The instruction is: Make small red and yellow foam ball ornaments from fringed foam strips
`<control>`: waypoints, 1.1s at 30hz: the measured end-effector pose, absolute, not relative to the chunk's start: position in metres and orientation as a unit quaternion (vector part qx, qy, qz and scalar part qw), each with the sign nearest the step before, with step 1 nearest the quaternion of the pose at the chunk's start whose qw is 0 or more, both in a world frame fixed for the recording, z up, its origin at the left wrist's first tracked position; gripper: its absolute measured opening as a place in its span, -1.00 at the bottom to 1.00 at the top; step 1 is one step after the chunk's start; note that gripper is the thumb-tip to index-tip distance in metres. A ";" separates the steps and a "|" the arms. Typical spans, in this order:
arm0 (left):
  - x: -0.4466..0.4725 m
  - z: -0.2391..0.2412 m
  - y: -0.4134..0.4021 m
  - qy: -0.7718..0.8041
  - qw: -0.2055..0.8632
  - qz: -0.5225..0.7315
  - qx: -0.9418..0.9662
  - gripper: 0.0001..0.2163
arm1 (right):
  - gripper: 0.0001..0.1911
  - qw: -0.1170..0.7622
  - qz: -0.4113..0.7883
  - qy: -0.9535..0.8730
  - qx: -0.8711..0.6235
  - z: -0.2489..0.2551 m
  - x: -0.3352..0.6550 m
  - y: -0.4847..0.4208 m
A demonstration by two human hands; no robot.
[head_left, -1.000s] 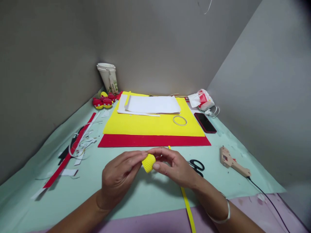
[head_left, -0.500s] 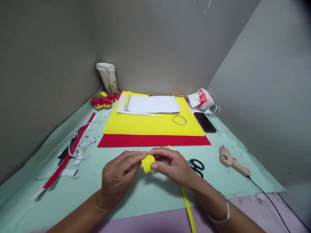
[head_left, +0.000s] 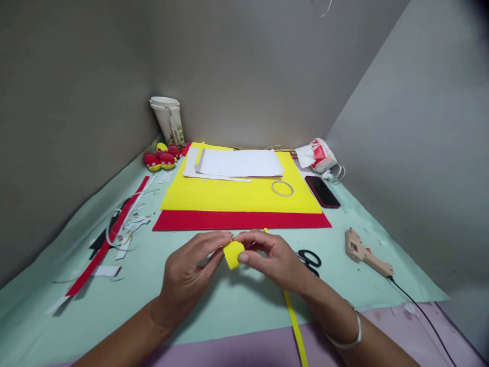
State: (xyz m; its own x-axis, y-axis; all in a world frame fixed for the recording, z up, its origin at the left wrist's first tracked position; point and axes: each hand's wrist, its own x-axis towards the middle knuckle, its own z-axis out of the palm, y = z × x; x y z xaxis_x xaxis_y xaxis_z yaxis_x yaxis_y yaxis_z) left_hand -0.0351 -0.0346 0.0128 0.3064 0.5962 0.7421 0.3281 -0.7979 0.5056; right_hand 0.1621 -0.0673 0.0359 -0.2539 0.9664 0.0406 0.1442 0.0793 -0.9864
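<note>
Between my two hands, above the near middle of the table, is a small yellow ribbed piece (head_left: 233,256), curved like a little cup. My left hand (head_left: 193,267) has its fingers closed on the piece's left and upper edge. From the right, my right hand (head_left: 269,257) pinches it, the thumb against its side and the fingers over the top. A bit of red shows behind the right fingers; what it is I cannot make out. Under the right wrist runs a yellow strip (head_left: 294,323). Black-handled scissors (head_left: 310,259) lie just right of that hand, their blades partly hidden.
Yellow sheets (head_left: 214,196) and white paper (head_left: 240,162) lie on a red sheet (head_left: 244,220). A glue gun (head_left: 367,255) and a phone (head_left: 323,192) lie right. Left are a red strip (head_left: 110,237) and scraps; behind stand white cups (head_left: 168,120) beside red flower-like pieces (head_left: 158,160).
The yellow ribbed piece has risen slightly and turned a little in my fingers. My left hand has shifted a little up and to the right; both hands keep their hold.
</note>
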 end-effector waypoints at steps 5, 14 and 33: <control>-0.037 0.014 -0.034 0.248 0.084 0.499 0.826 -0.71 | -0.69 0.401 0.527 -0.605 -0.442 0.038 0.163 -0.067; -0.039 0.016 -0.038 0.251 0.122 0.508 0.815 -0.74 | -0.66 0.387 0.494 -0.629 -0.460 0.042 0.163 -0.070; -0.037 0.014 -0.036 0.261 0.135 0.504 0.812 -0.74 | -0.67 0.403 0.523 -0.609 -0.441 0.036 0.164 -0.069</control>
State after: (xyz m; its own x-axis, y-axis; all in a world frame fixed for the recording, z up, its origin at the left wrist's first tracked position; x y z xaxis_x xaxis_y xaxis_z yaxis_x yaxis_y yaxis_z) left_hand -0.0371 -0.0364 0.0138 0.3561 0.5594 0.7485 0.2873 -0.8277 0.4820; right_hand 0.1637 -0.0687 0.0364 -0.2867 0.9576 0.0294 0.1158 0.0651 -0.9911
